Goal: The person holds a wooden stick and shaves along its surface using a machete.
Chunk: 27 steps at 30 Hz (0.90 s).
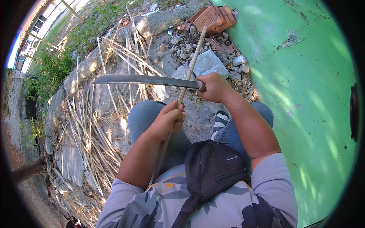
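Note:
My right hand [214, 87] is closed round the handle of a machete [144, 79], whose long dark blade reaches out to the left, its broad tip farthest from me. In my closed left hand [169, 118] is a long, thin strip of pale wood or bamboo [193, 62], which slants from my lap up toward the rubble. The blade crosses this strip just left of the machete's handle, a little above my left fist. Whether the edge bites into the strip, I cannot tell. My right fingers hide most of the handle.
Many similar pale strips [89, 136] lie piled on the ground to my left. Ahead are a whitish stone block [208, 62], loose stones and stacked orange clay tiles [213, 19]. A cracked green floor [300, 102] spreads on the right. A black bag [213, 171] rests against my front.

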Available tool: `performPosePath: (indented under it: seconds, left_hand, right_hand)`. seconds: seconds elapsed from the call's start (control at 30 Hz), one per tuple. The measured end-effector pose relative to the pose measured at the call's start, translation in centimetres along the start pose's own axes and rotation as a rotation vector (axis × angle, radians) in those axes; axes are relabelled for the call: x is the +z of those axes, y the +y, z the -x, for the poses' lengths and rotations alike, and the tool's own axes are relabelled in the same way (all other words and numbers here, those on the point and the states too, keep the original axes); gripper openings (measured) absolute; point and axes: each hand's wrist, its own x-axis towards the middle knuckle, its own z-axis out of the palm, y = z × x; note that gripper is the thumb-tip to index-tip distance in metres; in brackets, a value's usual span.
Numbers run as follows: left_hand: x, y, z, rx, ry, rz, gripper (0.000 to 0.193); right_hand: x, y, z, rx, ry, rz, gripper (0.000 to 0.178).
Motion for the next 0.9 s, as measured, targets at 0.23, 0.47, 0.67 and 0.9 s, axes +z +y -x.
performPosePath:
  seconds: [0.23, 0.47, 0.67, 0.9]
  left_hand:
    - [0.7, 0.1, 0.6, 0.028, -0.002, -0.048, 0.018]
    - [0.4, -0.2, 0.7, 0.024, -0.048, -0.001, 0.02]
    - [-0.1, -0.2, 0.5, 0.013, -0.03, 0.008, 0.02]
    - [0.7, 0.0, 0.8, 0.011, -0.03, -0.005, 0.016]
  right_hand:
    - [0.0, -0.4, 0.2, -0.019, 0.002, 0.041, 0.017]
    - [0.2, -1.5, 0.8, -0.055, 0.032, 0.041, 0.017]
    - [-0.4, -0.6, -0.1, 0.024, 0.063, 0.004, 0.018]
    - [-0.8, 0.3, 0.1, 0.067, 0.034, 0.045, 0.018]
